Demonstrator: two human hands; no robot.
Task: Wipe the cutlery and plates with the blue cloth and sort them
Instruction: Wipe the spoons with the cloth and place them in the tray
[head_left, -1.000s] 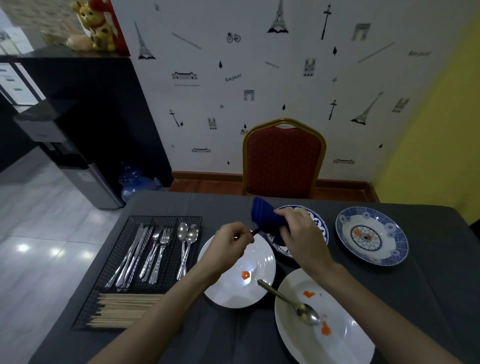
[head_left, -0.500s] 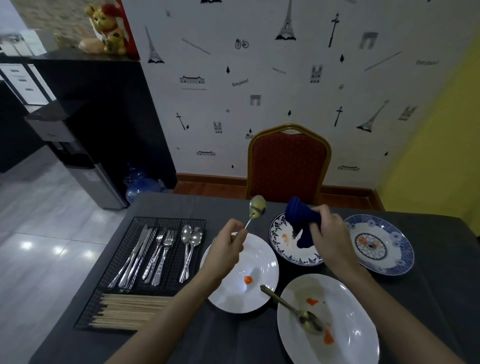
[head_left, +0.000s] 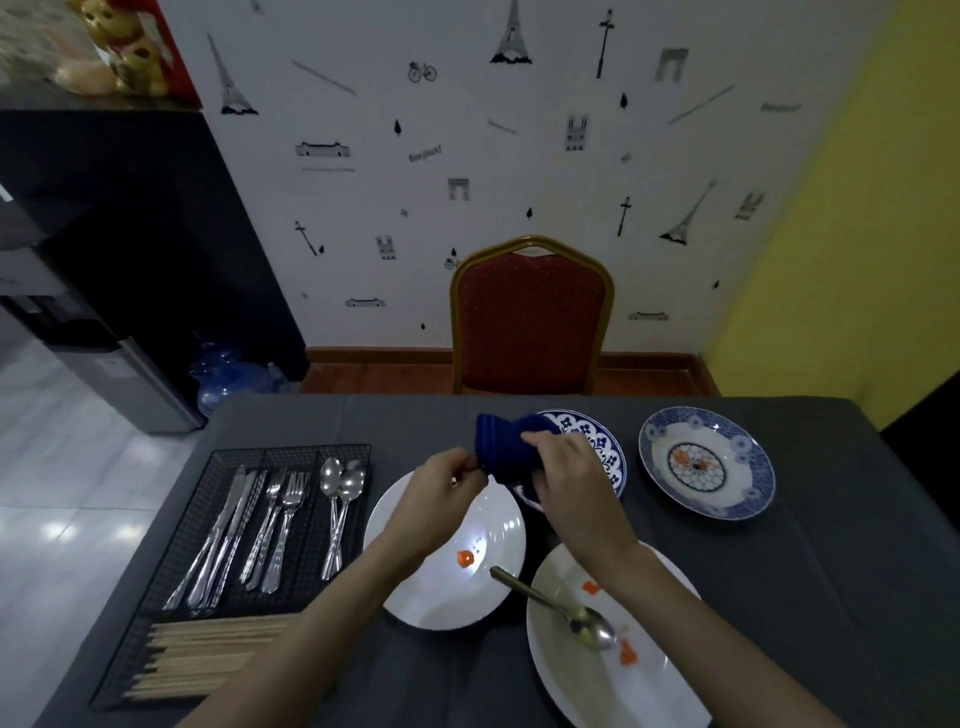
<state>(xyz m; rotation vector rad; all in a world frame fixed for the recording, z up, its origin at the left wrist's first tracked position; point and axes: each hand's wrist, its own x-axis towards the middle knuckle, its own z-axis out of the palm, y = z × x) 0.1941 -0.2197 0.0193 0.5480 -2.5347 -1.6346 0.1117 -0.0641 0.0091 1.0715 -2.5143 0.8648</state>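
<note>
My right hand (head_left: 566, 480) grips the bunched blue cloth (head_left: 506, 447) above the table. My left hand (head_left: 444, 491) pinches the handle of a spoon whose bowl is hidden inside the cloth. Under my hands lies a white plate (head_left: 441, 587) with a small orange smear. A second white plate (head_left: 613, 670) at the front right carries orange smears and a gold-handled spoon (head_left: 556, 608). Behind my right hand sits a blue-patterned plate (head_left: 602, 447), partly hidden. Another blue-patterned plate (head_left: 706, 462) rests at the right.
A black wire tray (head_left: 171, 587) on the left holds knives (head_left: 221, 535), forks (head_left: 278, 525), two spoons (head_left: 340, 499) and a bundle of wooden chopsticks (head_left: 208, 654). A red chair (head_left: 532, 317) stands behind the dark-clothed table (head_left: 810, 597).
Half a second ago my left hand held the spoon raised, clear of the cloth. Now both hands have come together and the cloth covers the spoon's bowl.
</note>
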